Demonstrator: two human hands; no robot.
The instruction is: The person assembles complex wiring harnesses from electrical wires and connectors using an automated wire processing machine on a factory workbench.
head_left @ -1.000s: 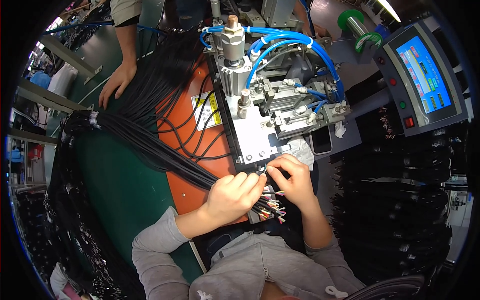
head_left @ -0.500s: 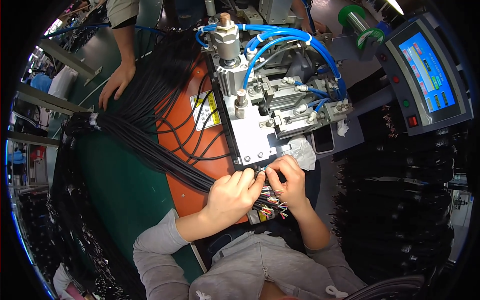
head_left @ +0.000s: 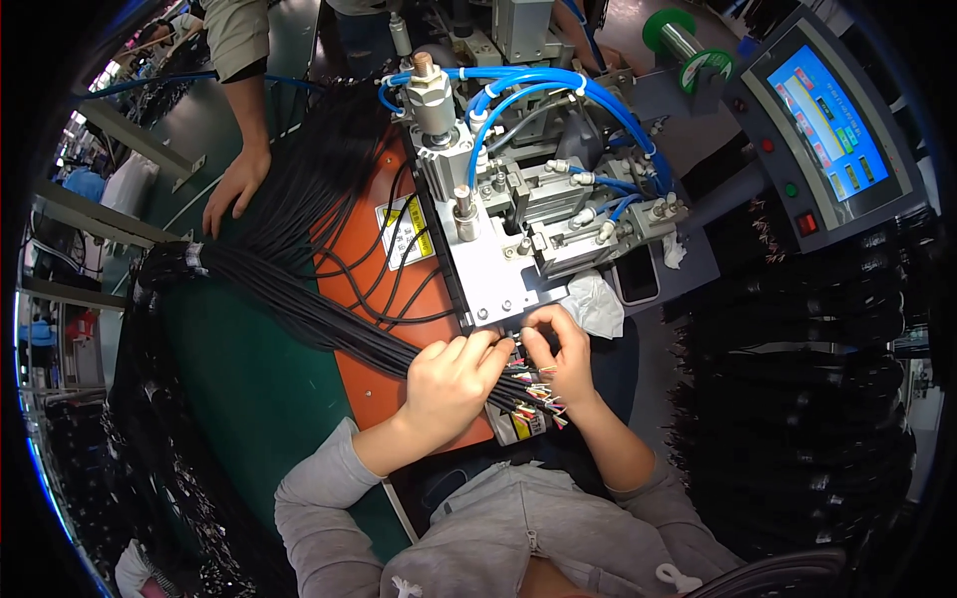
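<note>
My left hand is closed in a pinch at the front lower edge of a silver pneumatic machine, on what looks like the end of a black cable, mostly hidden by the fingers. Close on its right, my right hand has thumb and index finger curled together under the same edge; whatever lies between them is too small to make out. Below and between the hands, a bundle of black cables ends in stripped, multicoloured wire ends. The bundle lies across an orange-red board.
A control screen stands at the right, near a solder-like wire spool. White tissue and a phone lie beside the machine. Another person's hand rests by the cables at far left. Many black cables hang at right.
My right fingertips have drawn slightly apart from my left ones, and the coloured wire seen between them no longer shows. The view has shifted a little. The other person's hand stays by the cables.
</note>
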